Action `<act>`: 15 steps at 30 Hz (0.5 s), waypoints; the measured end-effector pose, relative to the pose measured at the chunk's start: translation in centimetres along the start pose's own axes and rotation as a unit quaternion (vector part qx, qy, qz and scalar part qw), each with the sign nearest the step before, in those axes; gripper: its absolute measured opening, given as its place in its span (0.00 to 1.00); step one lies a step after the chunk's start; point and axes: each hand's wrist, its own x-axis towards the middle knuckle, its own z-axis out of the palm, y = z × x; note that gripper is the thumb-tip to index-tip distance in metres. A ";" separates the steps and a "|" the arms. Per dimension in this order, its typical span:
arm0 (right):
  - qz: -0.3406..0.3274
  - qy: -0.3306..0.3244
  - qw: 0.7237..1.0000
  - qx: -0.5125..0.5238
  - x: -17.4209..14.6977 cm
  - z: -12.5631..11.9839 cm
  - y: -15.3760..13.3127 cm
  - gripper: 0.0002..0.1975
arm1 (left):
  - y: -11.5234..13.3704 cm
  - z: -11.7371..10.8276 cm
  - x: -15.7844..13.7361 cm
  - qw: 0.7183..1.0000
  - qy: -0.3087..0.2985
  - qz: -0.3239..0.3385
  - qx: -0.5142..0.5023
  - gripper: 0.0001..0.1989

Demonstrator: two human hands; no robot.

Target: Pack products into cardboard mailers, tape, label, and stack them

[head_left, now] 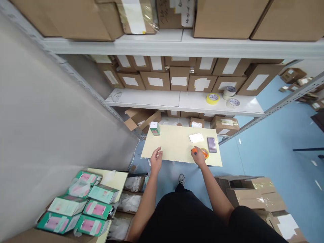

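My right hand [199, 158] is closed around an orange tape dispenser [194, 151] over the right part of a pale yellow table [174, 141]. A yellow-orange tape roll [207, 153] shows just right of that hand, partly covered by it. My left hand [156, 158] is over the table's front edge, fingers apart and holding nothing. Behind it, at the back left corner, stands a small green and white box [155, 128]. White papers or cards [196, 137] lie behind my right hand. A dark purple item [212, 144], blurred in the picture, lies to their right.
A shelf rack [152, 98] with cardboard boxes rises behind the table, with tape rolls [212, 98] on one shelf. Several green and pink boxes [96, 209] lie on a side table at lower left. Cardboard boxes [260, 199] are stacked at lower right.
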 end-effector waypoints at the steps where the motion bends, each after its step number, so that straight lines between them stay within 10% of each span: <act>1: -0.016 0.007 1.000 0.014 -0.2 0.0 -1.3 0.29 | 0.3 -0.6 -0.5 1.000 -0.006 0.007 -0.006 0.22; 7: -0.089 -0.020 0.988 0.127 -4.6 3.7 -9.0 0.30 | -0.5 -9.2 -6.1 0.999 0.013 0.006 -0.035 0.26; 15: -0.191 -0.221 0.929 0.227 -17.9 15.7 -19.5 0.35 | -5.3 -26.6 -19.3 0.978 0.175 -0.009 -0.113 0.28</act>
